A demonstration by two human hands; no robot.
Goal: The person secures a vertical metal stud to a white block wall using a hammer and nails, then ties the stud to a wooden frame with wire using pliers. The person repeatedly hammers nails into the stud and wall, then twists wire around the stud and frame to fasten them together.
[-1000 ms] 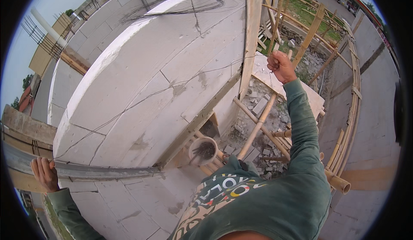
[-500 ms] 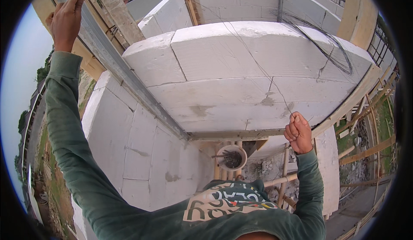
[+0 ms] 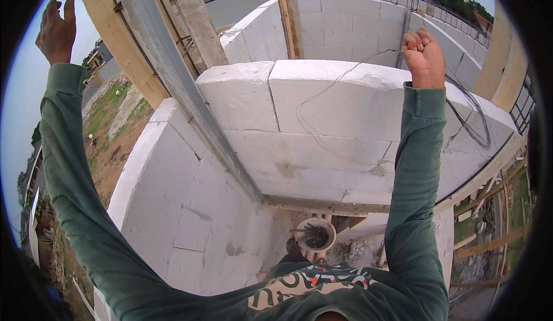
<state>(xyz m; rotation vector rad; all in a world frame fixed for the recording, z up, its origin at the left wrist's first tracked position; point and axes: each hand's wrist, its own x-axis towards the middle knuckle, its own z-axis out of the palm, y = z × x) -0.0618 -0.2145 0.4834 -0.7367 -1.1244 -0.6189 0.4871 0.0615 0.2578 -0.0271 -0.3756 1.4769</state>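
My left hand (image 3: pixel 56 36) is raised at the upper left, fingers stretched and apart, with nothing in it. It is nearest to the wooden formwork board (image 3: pixel 106 30) beside a grey metal channel (image 3: pixel 155 50). Higher up on the right, above the top of the white block wall (image 3: pixel 340 90), my right hand (image 3: pixel 424 56) is closed. A thin wire (image 3: pixel 300 111) runs out of it to the left and hangs in a loose loop before the wall. Close to my right wrist, a bundle of dark wire (image 3: pixel 481 131) drapes over the wall's top edge.
A second block wall (image 3: pixel 167 206) stands on my left. Below me a bucket (image 3: pixel 330 242) holding dark pieces rests by bamboo poles. Behind the channel rises a rough plank (image 3: pixel 199 24). Bamboo scaffolding (image 3: pixel 489 243) and ground lie lower on the right.
My left hand has come away from the thin rod or wire by the board and opened. My right hand has risen from low before the wall to above its top, and the wire has gone slack.
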